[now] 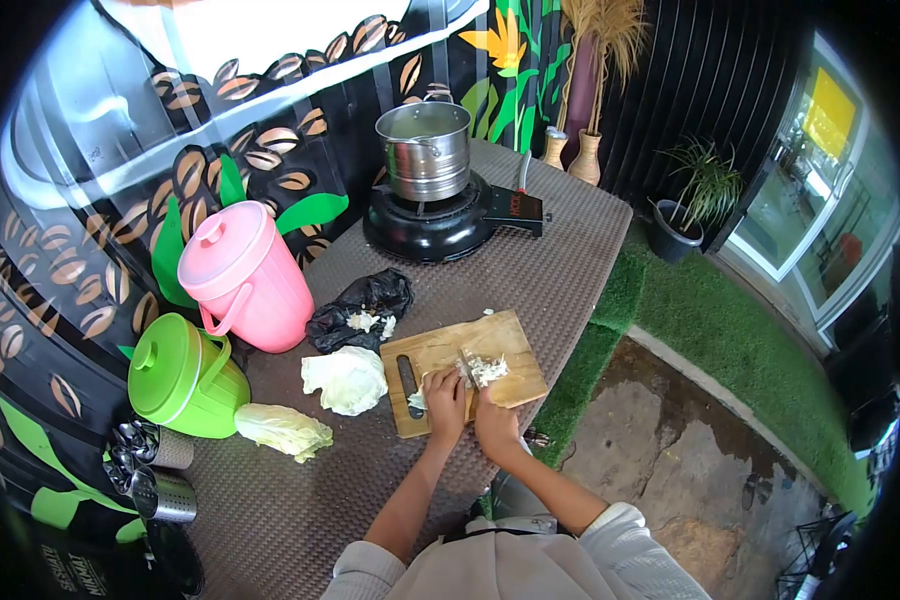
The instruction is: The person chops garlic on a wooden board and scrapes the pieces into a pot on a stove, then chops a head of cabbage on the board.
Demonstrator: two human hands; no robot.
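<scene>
A wooden cutting board (448, 347) lies on the table near its front edge. Over it, my right hand (494, 420) is wrapped round a knife (467, 366), whose handle is mostly hidden by the fingers. My left hand (445, 393) presses down beside the blade with curled fingers on pale cabbage, largely covered by the hand. Chopped white cabbage (488, 371) lies in a small heap right of the blade. A cabbage head (345, 380) rests left of the board, and a longer napa cabbage (284, 431) lies nearer to me.
Beyond the board, a steel pot (425, 155) stands on a black portable stove (430, 225). A crumpled black plastic bag (370, 300) holds white scraps. Pink (245, 275) and green (188, 378) lidded pails stand at the left, near a perforated metal utensil holder (165, 494).
</scene>
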